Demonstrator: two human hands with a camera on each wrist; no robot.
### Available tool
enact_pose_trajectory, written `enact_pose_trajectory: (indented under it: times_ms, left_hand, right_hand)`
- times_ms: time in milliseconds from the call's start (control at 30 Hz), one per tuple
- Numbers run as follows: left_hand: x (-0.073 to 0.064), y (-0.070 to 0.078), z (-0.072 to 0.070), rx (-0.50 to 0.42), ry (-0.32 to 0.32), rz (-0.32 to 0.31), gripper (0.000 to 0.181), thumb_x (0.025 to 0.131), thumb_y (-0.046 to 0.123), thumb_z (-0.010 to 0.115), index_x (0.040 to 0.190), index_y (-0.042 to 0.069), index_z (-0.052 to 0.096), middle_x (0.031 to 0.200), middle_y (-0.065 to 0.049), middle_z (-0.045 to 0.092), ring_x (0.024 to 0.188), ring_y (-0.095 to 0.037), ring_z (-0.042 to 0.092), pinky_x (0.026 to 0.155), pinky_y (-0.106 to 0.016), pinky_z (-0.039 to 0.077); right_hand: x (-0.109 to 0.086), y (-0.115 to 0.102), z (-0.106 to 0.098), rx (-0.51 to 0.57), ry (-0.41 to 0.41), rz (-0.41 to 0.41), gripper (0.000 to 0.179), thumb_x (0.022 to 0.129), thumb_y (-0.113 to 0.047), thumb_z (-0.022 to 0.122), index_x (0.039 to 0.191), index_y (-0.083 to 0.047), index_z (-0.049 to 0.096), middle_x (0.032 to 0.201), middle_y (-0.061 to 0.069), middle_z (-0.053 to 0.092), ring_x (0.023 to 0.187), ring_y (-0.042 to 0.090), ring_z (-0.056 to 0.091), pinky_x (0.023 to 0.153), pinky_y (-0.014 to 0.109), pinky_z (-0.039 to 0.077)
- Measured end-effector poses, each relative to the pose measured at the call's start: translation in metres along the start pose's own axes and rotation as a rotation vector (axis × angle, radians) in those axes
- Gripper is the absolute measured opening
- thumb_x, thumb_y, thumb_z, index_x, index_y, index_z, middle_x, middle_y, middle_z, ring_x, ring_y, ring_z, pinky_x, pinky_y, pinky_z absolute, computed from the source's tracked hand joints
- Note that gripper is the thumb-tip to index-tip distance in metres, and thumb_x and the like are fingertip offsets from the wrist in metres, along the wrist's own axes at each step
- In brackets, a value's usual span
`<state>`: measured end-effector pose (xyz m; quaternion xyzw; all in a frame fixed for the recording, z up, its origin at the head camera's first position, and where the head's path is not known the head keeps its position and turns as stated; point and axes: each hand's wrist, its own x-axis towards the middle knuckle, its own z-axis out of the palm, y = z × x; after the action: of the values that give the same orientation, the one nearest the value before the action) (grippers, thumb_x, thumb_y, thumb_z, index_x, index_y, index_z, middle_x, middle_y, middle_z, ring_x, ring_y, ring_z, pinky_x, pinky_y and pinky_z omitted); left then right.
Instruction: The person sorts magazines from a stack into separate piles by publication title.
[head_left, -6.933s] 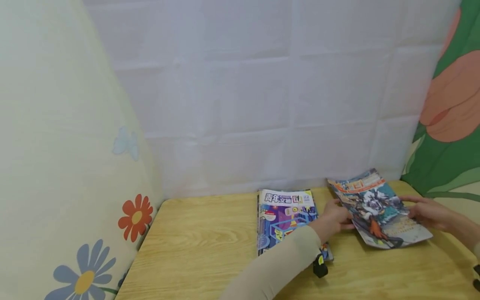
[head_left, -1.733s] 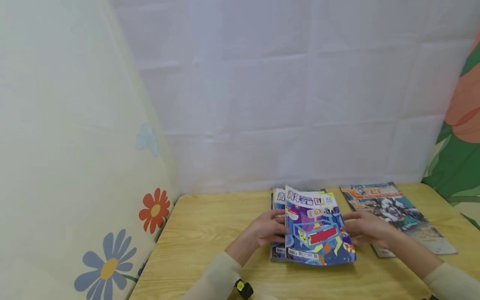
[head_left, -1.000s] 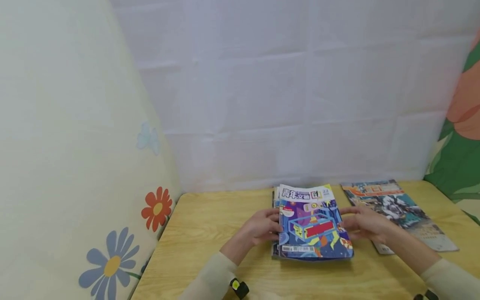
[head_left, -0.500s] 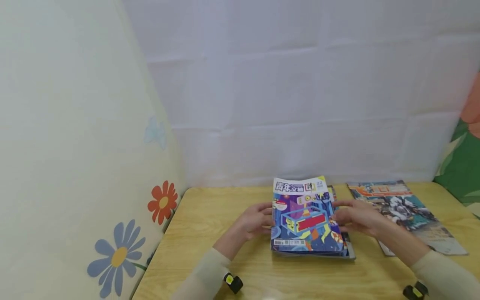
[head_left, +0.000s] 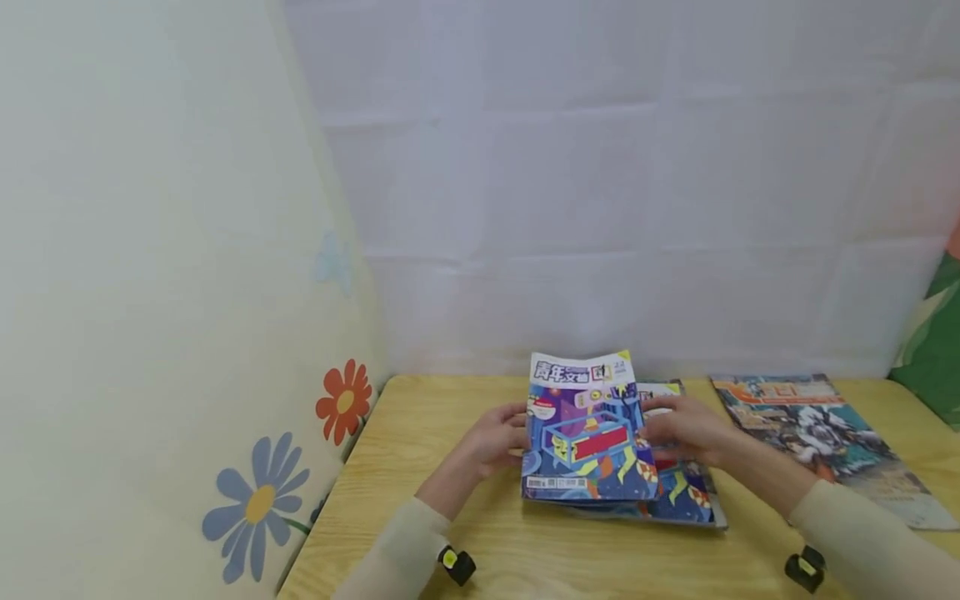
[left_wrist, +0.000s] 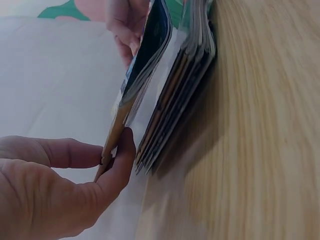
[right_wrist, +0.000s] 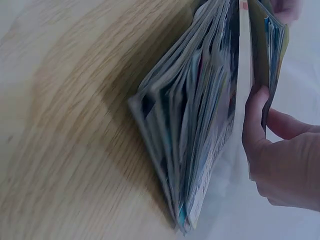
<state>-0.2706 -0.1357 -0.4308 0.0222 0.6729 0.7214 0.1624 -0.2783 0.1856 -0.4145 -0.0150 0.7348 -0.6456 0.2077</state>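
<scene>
My left hand (head_left: 491, 442) pinches left edge, my right hand (head_left: 684, 429) right edge, of purple magazine (head_left: 587, 429); thumb and fingers narrow on it. Magazine sits between hands, long axis running away from me, raised above table (head_left: 600, 562). Pile (head_left: 688, 500) below, offset rightward, nearer right hand. Orange-titled magazine (head_left: 832, 433) farther right, flat. Versus half-second ago: held magazine farther left off pile, baring matching cover (head_left: 682, 487).

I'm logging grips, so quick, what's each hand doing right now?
Left hand: holding, pinching the left edge of the raised 青年文摘 magazine.
Right hand: holding, pinching that same magazine's right edge.
</scene>
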Motion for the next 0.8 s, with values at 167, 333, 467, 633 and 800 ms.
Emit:
enact_pose_trajectory:
  times_ms: [167,333,467,633,800]
  left_hand:
    - [-0.008,0.001,-0.016,0.041,0.049,0.009,0.078,0.078,-0.017,0.054,0.153,-0.006,0.035,0.135,-0.022,0.056,0.098,-0.03,0.063,0.081,-0.046,0.057]
    - [-0.014,0.005,-0.036,0.058,0.082,0.003,0.077,0.08,-0.016,0.054,0.153,-0.004,0.035,0.137,-0.022,0.055,0.101,-0.031,0.061,0.083,-0.046,0.057]
    - [-0.012,0.008,-0.053,0.104,0.126,0.007,0.073,0.082,-0.015,0.053,0.153,-0.004,0.037,0.136,-0.022,0.055,0.102,-0.031,0.061,0.084,-0.047,0.056]
    - [-0.009,0.01,-0.076,0.179,0.198,-0.024,0.069,0.084,-0.014,0.053,0.151,-0.003,0.041,0.13,-0.021,0.057,0.101,-0.03,0.06,0.081,-0.046,0.057]
    - [-0.013,0.014,-0.097,0.228,0.228,-0.064,0.069,0.083,-0.015,0.055,0.149,-0.001,0.044,0.124,-0.022,0.06,0.097,-0.03,0.062,0.076,-0.045,0.057]
  right_hand:
    - [0.009,-0.006,0.022,0.007,0.003,0.006,0.067,0.092,-0.002,0.069,0.149,0.008,0.035,0.114,0.022,0.068,0.093,0.031,0.07,0.077,0.046,0.06]
    - [0.02,-0.015,0.042,-0.017,0.031,0.028,0.066,0.09,-0.002,0.071,0.148,0.004,0.04,0.116,0.022,0.066,0.09,0.029,0.07,0.075,0.043,0.061]
    - [0.034,-0.022,0.059,-0.022,0.062,0.044,0.064,0.089,-0.001,0.071,0.147,0.002,0.044,0.112,0.021,0.068,0.083,0.027,0.071,0.071,0.041,0.061]
    - [0.052,-0.028,0.083,0.01,0.031,0.017,0.063,0.088,0.006,0.068,0.145,0.006,0.043,0.105,0.023,0.07,0.084,0.027,0.07,0.072,0.041,0.061]
    - [0.064,-0.027,0.102,0.043,-0.028,-0.003,0.058,0.087,0.009,0.065,0.142,0.01,0.045,0.105,0.024,0.07,0.088,0.031,0.07,0.074,0.043,0.061]
